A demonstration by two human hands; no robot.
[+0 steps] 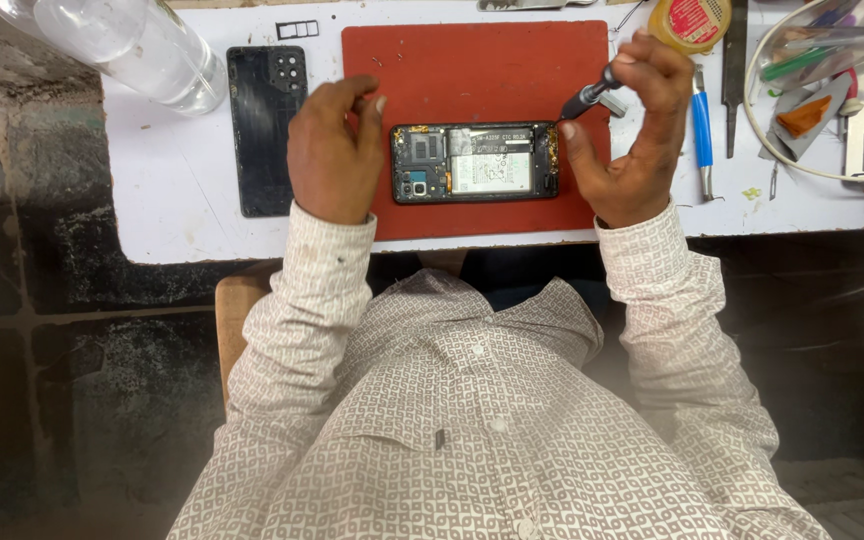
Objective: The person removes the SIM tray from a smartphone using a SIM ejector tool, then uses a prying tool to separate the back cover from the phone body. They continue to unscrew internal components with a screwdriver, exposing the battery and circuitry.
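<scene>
An opened phone (475, 162) lies face down on a red mat (472, 80), its battery and circuit board exposed. My left hand (332, 150) rests at the phone's left end, fingers curled against its edge. My right hand (642, 130) grips a small dark screwdriver (587, 98), whose tip points down at the phone's upper right corner. The phone's black back cover (265, 125) lies off the mat to the left.
A clear plastic bottle (142, 45) lies at the back left of the white table (172, 200). A blue-handled tool (702, 130), a yellow-lidded jar (690, 20), tweezers and a round tray (832, 90) of tools crowd the right side.
</scene>
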